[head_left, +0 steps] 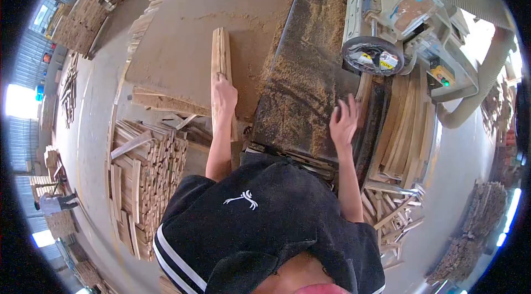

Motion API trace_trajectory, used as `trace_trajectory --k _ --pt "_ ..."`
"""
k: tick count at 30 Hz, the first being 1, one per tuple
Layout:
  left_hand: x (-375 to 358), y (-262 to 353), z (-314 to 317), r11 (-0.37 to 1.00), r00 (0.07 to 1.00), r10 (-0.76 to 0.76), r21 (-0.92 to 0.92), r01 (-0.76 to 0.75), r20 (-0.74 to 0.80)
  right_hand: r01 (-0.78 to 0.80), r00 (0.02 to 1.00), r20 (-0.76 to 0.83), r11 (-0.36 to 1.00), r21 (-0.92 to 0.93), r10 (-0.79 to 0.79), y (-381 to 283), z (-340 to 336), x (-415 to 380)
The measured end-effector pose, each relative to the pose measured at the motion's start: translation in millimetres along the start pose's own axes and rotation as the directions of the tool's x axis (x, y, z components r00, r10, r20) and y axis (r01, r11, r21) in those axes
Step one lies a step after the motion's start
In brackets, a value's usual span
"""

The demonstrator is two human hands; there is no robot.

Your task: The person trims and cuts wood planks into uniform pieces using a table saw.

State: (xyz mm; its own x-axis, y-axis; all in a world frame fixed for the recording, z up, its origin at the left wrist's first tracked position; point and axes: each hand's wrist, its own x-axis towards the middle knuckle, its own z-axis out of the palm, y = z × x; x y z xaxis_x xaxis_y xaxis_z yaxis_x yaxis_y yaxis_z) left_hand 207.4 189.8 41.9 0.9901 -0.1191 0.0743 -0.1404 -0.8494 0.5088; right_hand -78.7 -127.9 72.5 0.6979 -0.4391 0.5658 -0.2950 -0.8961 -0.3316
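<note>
A long, narrow wooden board [221, 50] with a dark streak along it lies lengthwise on the brown, dusty tabletop [182, 39]. My left hand [224, 97] is closed on it near its lower half, knuckles up. My right hand [344, 121] hovers over the dark, sawdust-covered machine table [282, 122], fingers apart and slightly blurred, holding nothing. Just beyond those fingers, a strip of wood [363, 88] lies along the table's right side, close to the machine's round guard.
A saw-like machine [409, 6] with a round black guard [373, 55] and a ribbed hose [487, 73] stands at the upper right. Long boards [406, 122] are stacked right of the table. A wood pile [160, 172] stands at the left. A person [52, 204] stands far left.
</note>
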Motion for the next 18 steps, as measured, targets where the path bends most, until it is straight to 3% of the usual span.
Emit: trace_trajectory --k 1,3,4,7,10,13,15,17,18 --pt "3 10 -16 1.0 1.0 -0.001 0.005 0.001 0.001 -0.003 1.0 0.002 1.0 0.003 0.003 -15 1 -1" --pt "5 22 -47 0.987 0.999 0.044 -0.157 -0.047 -0.018 -0.044 0.988 0.154 0.972 0.232 0.008 -43 3 -9" --pt "7 16 -38 0.987 0.999 0.04 -0.155 -0.042 -0.017 -0.045 0.987 0.159 0.971 0.233 0.007 -56 6 -14" --pt "10 0 -11 0.936 0.982 0.063 0.351 0.003 -0.176 -0.037 0.979 0.199 0.922 0.384 -0.044 -73 13 -28" --pt "-22 27 -17 0.924 0.973 0.19 0.358 -0.133 -0.129 -0.004 0.943 0.306 0.913 0.409 -0.133 -73 16 -40" --pt "-25 28 -11 0.915 0.968 0.245 0.34 -0.216 -0.046 -0.053 0.941 0.327 0.918 0.393 -0.086 -71 11 -48" --pt "-25 29 -7 0.926 0.981 0.195 0.33 -0.182 -0.004 -0.06 0.942 0.33 0.93 0.362 -0.068 -66 9 -44" --pt "-20 23 0 0.965 0.973 0.229 0.13 -0.228 0.006 -0.072 0.941 0.334 0.939 0.336 -0.048 -62 7 -42" --pt "-17 17 1 0.965 0.974 0.227 0.136 -0.226 0.007 -0.111 0.943 0.334 0.928 0.356 -0.015 -60 6 -39"
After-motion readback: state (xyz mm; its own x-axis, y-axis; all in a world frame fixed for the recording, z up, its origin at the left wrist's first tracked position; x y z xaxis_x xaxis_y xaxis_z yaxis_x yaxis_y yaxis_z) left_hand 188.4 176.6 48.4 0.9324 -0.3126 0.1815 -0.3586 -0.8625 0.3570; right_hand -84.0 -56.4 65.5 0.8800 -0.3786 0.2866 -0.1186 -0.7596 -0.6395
